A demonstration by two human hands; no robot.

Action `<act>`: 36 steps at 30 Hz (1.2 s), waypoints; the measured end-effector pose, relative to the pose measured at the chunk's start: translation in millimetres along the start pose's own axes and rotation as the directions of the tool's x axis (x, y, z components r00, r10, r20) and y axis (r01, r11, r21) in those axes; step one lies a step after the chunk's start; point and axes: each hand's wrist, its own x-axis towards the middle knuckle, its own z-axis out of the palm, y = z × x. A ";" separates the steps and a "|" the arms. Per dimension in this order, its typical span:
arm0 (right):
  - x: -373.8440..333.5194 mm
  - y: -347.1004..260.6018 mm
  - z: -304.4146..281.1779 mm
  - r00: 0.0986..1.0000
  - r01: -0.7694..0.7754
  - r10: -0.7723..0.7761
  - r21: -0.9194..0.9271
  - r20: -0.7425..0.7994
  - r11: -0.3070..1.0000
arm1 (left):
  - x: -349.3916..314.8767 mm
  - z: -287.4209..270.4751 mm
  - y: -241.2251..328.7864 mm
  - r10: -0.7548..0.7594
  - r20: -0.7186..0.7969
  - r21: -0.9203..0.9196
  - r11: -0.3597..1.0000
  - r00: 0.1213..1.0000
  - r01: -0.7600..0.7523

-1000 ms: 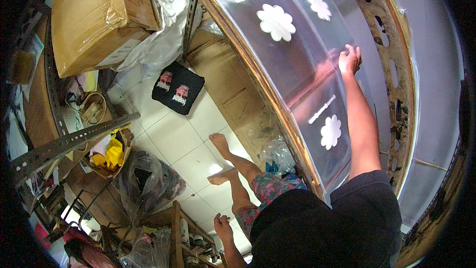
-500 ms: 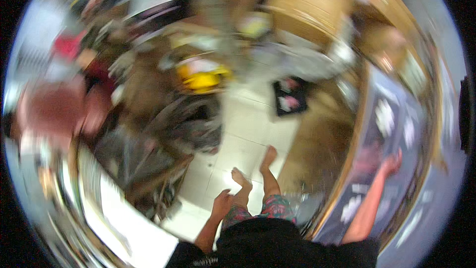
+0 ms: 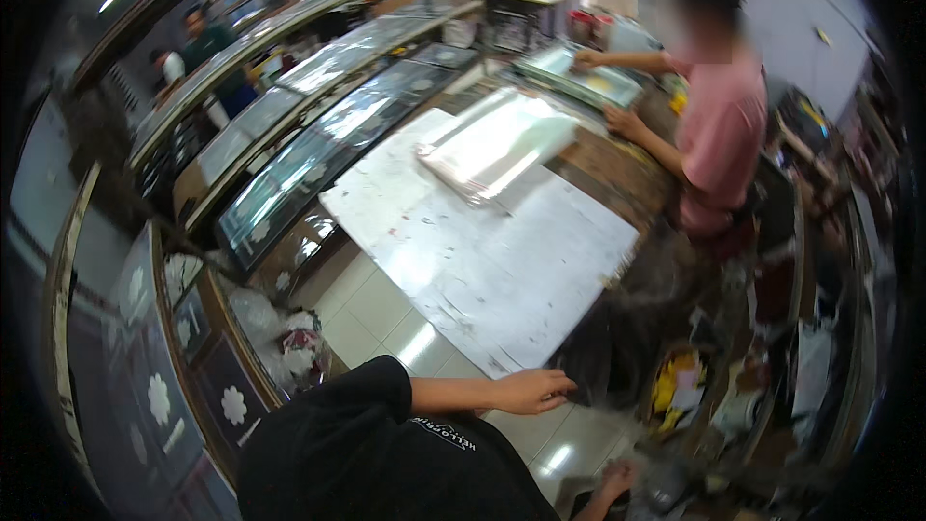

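Note:
My left hand [image 3: 533,392] reaches across in front of my body, its fingers stretched out and nothing in them. It hangs over the floor, just off the near corner of a white board [image 3: 463,275] on the worktable. Lower down, my right hand [image 3: 617,479] is small and dim near the bottom edge; its fingers look loosely apart, with nothing visible in them. On the white board lies a stack of clear plastic-like sheets [image 3: 502,145], shiny under the light. Neither hand touches the board or the sheets.
Across the table a person in a pink shirt [image 3: 723,125] handles a framed glass pane [image 3: 579,77]. Racks of glass panels [image 3: 318,154] line the left. Framed panels with white flower shapes [image 3: 231,405] lean nearby. A basket with yellow items [image 3: 678,386] stands at the lower right.
The view has swung from the floor and my feet to the worktable. My right hand, earlier over a dark flower-marked panel, is now away from it. My left arm has risen across my body.

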 end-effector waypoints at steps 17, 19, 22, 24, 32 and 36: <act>-59.7 -47.4 195.6 0.884 -0.179 0.439 -0.752 0.160 0.634 | -92.2 -122.4 -120.3 -0.068 -0.654 0.464 0.751 0.754 0.470; -54.8 -47.5 178.5 0.861 -0.310 0.483 -0.588 0.160 0.747 | -90.0 -123.2 -116.7 -0.109 -0.655 0.458 0.730 0.748 0.507; -52.5 -42.6 148.7 0.841 -0.445 0.524 -0.381 0.133 0.810 | -90.6 -119.0 -117.0 -0.141 -0.650 0.456 0.714 0.747 0.531; -56.2 -38.1 136.6 0.838 -0.484 0.534 -0.304 0.107 0.821 | -87.6 -122.3 -117.2 -0.126 -0.653 0.459 0.718 0.746 0.524; -80.0 17.4 97.6 0.819 -0.039 0.367 -0.596 0.441 0.802 | -80.1 -122.1 -118.5 -0.125 -0.653 0.477 0.698 0.747 0.534; -110.7 -17.6 118.1 0.796 -0.106 0.487 -0.710 0.359 0.696 | -79.4 -120.2 -118.8 -0.121 -0.659 0.475 0.700 0.743 0.534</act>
